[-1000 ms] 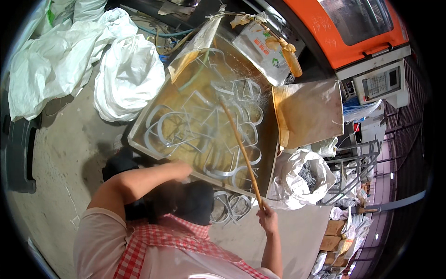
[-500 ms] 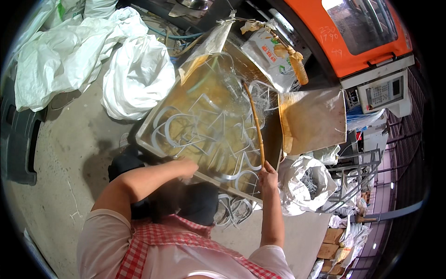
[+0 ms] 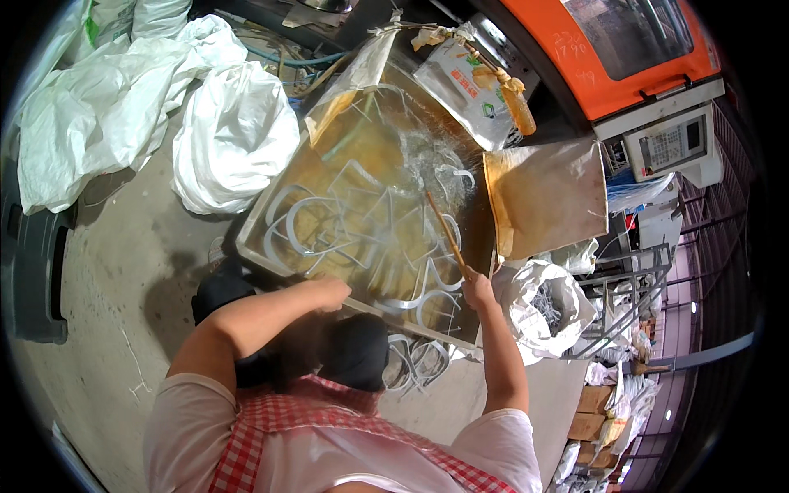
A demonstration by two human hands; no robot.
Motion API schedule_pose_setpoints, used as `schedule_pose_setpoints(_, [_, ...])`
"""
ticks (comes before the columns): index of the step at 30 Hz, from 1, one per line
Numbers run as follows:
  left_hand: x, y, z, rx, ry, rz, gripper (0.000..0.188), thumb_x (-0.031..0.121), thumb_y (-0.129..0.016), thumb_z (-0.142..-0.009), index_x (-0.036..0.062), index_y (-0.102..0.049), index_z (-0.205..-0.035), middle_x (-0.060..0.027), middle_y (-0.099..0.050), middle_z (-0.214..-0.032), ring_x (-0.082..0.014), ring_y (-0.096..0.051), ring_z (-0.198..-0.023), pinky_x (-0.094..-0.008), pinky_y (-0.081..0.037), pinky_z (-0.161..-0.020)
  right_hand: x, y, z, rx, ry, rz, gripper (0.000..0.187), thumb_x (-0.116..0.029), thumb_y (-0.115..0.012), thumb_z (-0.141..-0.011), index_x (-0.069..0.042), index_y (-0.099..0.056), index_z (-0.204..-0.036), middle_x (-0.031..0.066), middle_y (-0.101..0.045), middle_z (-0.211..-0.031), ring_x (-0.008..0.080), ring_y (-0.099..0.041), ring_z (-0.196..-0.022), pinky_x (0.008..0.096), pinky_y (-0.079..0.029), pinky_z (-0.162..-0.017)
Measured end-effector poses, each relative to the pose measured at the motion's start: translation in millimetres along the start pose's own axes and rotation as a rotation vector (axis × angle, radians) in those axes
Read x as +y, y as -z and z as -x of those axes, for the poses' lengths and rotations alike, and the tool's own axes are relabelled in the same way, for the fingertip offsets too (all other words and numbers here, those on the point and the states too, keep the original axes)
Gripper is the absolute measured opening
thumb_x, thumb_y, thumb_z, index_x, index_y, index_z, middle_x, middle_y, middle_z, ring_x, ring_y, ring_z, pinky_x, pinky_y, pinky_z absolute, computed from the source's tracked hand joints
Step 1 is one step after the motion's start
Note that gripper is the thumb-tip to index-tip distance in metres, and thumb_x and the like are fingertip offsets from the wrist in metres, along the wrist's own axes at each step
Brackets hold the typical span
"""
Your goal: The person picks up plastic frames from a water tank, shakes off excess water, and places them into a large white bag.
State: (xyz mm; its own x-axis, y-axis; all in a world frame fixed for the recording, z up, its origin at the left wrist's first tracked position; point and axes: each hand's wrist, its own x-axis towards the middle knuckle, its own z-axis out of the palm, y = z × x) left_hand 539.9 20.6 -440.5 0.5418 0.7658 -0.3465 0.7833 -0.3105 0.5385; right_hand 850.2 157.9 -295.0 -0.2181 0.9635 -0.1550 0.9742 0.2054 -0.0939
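Observation:
My right hand (image 3: 477, 290) is closed round the near end of a thin bamboo stick (image 3: 446, 232), over the right side of a water-filled tank (image 3: 374, 311). The stick slants away to the left, its far end among grey-white plastic pieces (image 3: 293, 226) in the yellowish water. Some of these are curved bands, others angular frames. Around the far end the water is rippled and splashing. At the tank's near rim is my left hand (image 3: 331, 292), its back toward me and its fingers mostly hidden; whether it holds anything I cannot make out.
White woven sacks (image 3: 234, 135) stand left of the tank. On its right are a stained board (image 3: 546, 197) and an open white sack (image 3: 542, 304) with grey scraps. Curved strips (image 3: 415, 361) lie on the floor by my knees. An orange machine (image 3: 608, 57) with a control panel (image 3: 674, 144) stands behind.
My right hand has moved slightly right, and the stick has swung to a steeper slant, its far end lower in the picture. Several plastic pieces have shifted, with more splashing. My left hand stays by the rim.

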Motion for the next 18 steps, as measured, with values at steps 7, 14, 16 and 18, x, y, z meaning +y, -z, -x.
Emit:
schedule_pose_setpoints(7, [12, 25, 15, -0.113, 0.013, -0.010, 0.035, 0.026, -0.062, -0.077, 0.0045, -0.058, -0.104, -0.0170, -0.061, -0.098, -0.0334, -0.058, -0.094, -0.0434, -0.046, -0.078, 14, 22, 137, 0.006, -0.294, -0.295, 0.041, -0.015, -0.049, -0.085, -0.013, -0.049, -0.126, 0.0063, -0.055, -0.062, 0.0110, -0.048, -0.043, 0.0274, -0.039, -0.039])
schedule_pose_setpoints(14, [7, 2, 11, -0.063, -0.036, -0.014, 0.034, 0.026, -0.062, -0.077, 0.0060, -0.058, -0.104, -0.0165, -0.061, -0.098, -0.0333, -0.058, -0.094, -0.0433, -0.045, -0.080, 0, 49, 242, 0.070, -0.602, -0.727, 0.045, -0.007, -0.048, -0.087, -0.009, -0.041, -0.131, 0.0048, -0.052, -0.065, 0.0066, -0.041, -0.039, 0.0213, -0.034, -0.034])
schedule_pose_setpoints(16, [11, 3, 11, -0.090, -0.034, -0.023, 0.034, 0.025, -0.063, -0.076, 0.0064, -0.058, -0.104, -0.0165, -0.061, -0.097, -0.0334, -0.058, -0.094, -0.0433, -0.045, -0.080, 6, 44, 243, 0.100, -0.654, -0.703, 0.045, -0.006, -0.048, -0.086, -0.007, -0.041, -0.131, 0.0050, -0.052, -0.066, 0.0068, -0.041, -0.039, 0.0214, -0.033, -0.033])
schedule_pose_setpoints(18, [10, 5, 9, -0.094, -0.030, -0.036, 0.035, 0.025, -0.063, -0.076, 0.0066, -0.058, -0.105, -0.0164, -0.061, -0.097, -0.0335, -0.058, -0.094, -0.0433, -0.045, -0.080, 10, 37, 237, 0.112, -0.666, -0.698, 0.045, -0.005, -0.048, -0.086, -0.007, -0.041, -0.130, 0.0051, -0.052, -0.066, 0.0069, -0.041, -0.039, 0.0215, -0.033, -0.033])
